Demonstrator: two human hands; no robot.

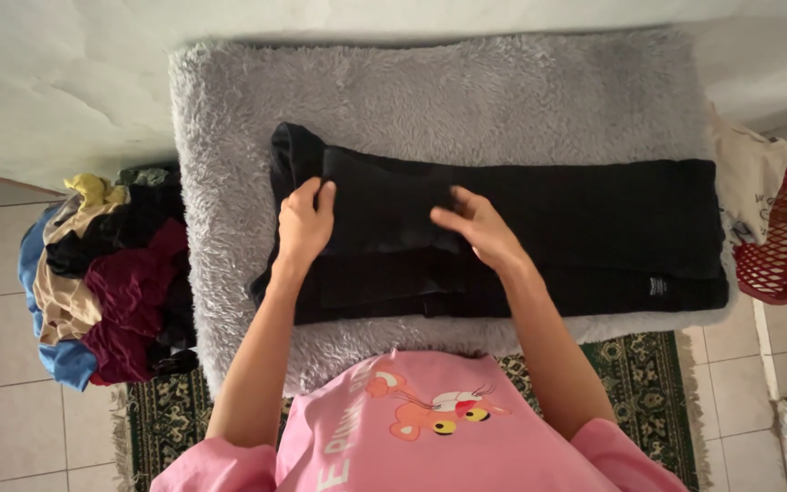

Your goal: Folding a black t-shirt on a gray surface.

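Observation:
A long black garment (594, 232) lies folded lengthwise across a fluffy grey surface (466, 100). My left hand (305, 220) grips a fold of the black cloth near the garment's left end, fingers curled over its edge. A little to the right, my right hand (477, 228) rests on the cloth near the middle, fingers pinching or pressing a fold. A small white label (657, 286) shows near the garment's lower right corner. I wear a pink top (412, 437) with a cartoon print.
A heap of mixed clothes (102, 273) in blue, tan, maroon, yellow and black sits on the floor at the left. A red plastic basket (785, 241) with a cream cloth (747, 173) stands at the right. A patterned green rug (649, 383) lies beneath me on pale tiles.

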